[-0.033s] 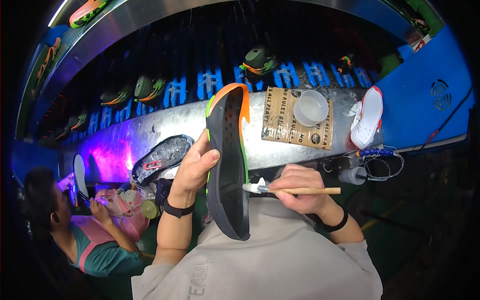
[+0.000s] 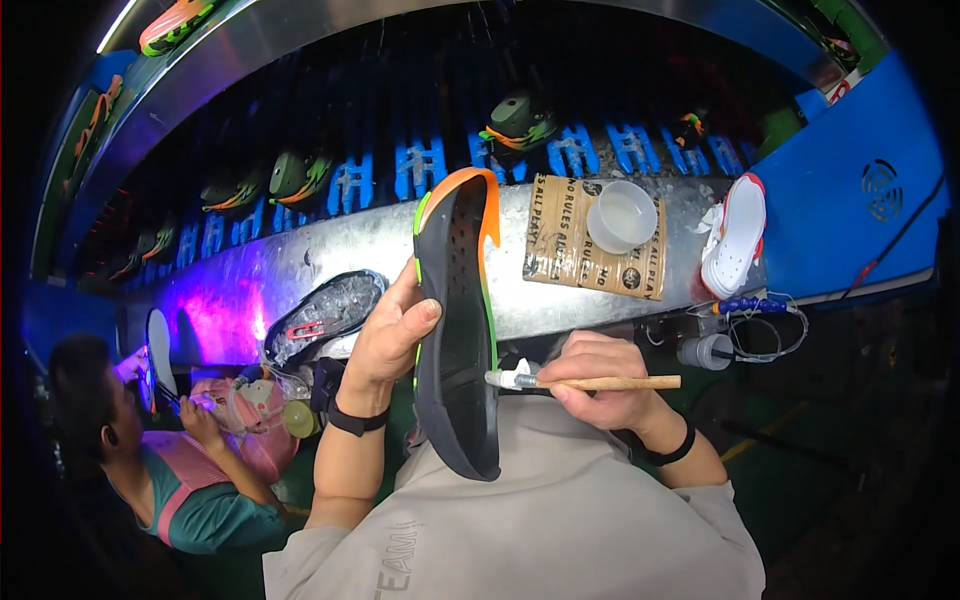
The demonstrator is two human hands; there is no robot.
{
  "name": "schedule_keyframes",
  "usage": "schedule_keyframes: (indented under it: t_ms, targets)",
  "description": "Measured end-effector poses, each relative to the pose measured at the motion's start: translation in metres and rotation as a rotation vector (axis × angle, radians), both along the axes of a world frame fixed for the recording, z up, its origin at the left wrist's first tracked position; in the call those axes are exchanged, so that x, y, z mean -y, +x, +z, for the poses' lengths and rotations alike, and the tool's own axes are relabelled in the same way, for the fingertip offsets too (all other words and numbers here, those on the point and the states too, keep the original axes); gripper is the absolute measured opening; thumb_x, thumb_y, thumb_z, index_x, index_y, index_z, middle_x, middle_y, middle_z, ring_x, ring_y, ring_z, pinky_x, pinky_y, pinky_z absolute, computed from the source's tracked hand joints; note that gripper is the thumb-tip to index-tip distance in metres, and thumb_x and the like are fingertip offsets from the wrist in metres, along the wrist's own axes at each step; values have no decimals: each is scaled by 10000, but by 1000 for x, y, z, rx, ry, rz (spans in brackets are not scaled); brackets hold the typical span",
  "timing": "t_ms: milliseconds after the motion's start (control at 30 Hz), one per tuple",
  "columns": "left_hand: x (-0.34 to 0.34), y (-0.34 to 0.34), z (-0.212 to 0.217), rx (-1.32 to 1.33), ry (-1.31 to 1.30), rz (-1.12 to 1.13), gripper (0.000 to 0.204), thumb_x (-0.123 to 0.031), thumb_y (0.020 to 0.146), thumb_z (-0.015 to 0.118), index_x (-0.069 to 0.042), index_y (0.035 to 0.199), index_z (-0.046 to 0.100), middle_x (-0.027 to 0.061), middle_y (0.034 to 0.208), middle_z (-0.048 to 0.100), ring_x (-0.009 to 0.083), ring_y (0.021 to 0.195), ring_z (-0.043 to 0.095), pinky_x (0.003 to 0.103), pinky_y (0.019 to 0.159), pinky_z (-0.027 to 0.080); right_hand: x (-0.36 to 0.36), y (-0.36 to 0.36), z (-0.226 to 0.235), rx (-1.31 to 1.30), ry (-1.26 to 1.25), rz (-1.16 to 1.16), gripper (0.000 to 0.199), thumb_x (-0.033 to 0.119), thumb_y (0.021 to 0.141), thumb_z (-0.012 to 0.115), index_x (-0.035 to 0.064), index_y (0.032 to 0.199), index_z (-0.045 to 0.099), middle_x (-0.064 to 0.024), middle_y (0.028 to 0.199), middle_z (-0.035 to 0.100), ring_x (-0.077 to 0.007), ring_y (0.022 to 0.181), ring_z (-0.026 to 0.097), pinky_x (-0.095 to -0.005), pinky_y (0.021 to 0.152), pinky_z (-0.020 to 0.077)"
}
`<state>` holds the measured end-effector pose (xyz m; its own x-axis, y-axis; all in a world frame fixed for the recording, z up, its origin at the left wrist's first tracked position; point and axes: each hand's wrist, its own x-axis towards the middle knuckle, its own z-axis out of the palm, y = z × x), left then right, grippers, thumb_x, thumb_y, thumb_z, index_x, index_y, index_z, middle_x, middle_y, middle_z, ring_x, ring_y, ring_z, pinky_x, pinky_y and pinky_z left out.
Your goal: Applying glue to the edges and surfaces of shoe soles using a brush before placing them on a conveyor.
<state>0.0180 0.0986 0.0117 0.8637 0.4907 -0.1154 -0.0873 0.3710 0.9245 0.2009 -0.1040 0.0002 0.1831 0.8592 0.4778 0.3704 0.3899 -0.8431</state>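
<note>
1. Head view: since the earlier frame almost nothing has moved; the sole (image 2: pixel 455 420) and the brush (image 2: pixel 630 382) show at most a tiny shift.
2. The sole, black with orange and green edging, stands lengthwise at the centre of the frame. The left hand (image 2: pixel 395 335) grips its left edge, thumb on the near side; the other fingers are mostly hidden behind it.
3. The right hand (image 2: pixel 600 385), right of centre, is curled round the brush's wooden handle. The brush has a white wrapping near its head, which lies at the sole's right edge; whether the bristles touch is hard to make out.
4. Counted: one brush, one cup (image 2: pixel 622 217), one card (image 2: pixel 560 255) under it, two dark wristbands, and one white shoe (image 2: pixel 738 235) with red edging at the right, its underside showing. One black tray (image 2: pixel 372 292) left of centre holds a red clip (image 2: pixel 306 329) and clear plastic.
5. In the dark upper part, at least three shoes stand among blue supports; their exact number is lost in shadow. Another shoe (image 2: pixel 180 25) is cut off by the upper left rim.
6. One co-worker (image 2: pixel 210 520) at lower left holds a pale sole (image 2: pixel 158 350) in violet light; the far hand is blurred by glare.
7. Bold dark capitals on the card are readable, partly covered by the cup; raised letters on the wearer's shirt (image 2: pixel 560 500) run off the bottom edge.
</note>
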Motion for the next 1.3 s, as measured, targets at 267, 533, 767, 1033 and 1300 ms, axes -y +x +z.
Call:
schedule_keyframes:
  t_ms: [267,533,767,1033,1300]
  targets:
    - [1,-3,1,-63,-17,-147,849,-358,934,661,51,1570,275,134,1459,500,187,1296,513,320,1103,395,-28,56,28,141,96,-226,163,35,798,707,-14,945,756,-105,829,729,-223,719,630,-338,668,501]
    - [5,-11,-4,-34,-203,-199,864,-353,922,673,66,1566,277,137,1430,539,184,1257,554,301,1084,417,-52,91,27,309,112,-172,145,27,790,735,13,934,744,-87,861,736,-218,750,638,-337,715,500]
    - [5,-8,0,-40,-163,-181,886,-367,915,692,65,1567,276,141,1443,529,186,1272,545,305,1092,410,-36,61,5,173,34,-262,130,17,794,724,9,923,742,-96,832,732,-226,694,636,-335,651,507]
    - [4,-8,-3,-68,-77,-176,848,-363,941,661,60,1570,280,143,1470,508,190,1306,518,310,1110,389,-23,33,-3,21,-28,-304,103,34,833,700,-4,925,728,-110,819,721,-218,694,644,-339,651,512]
    - [5,-16,-3,-54,-256,-205,697,-277,998,563,53,1558,313,124,1419,555,164,1234,567,281,1063,425,-36,66,12,-92,-124,-313,133,69,856,698,5,968,727,-73,847,678,-162,788,616,-300,712,480]
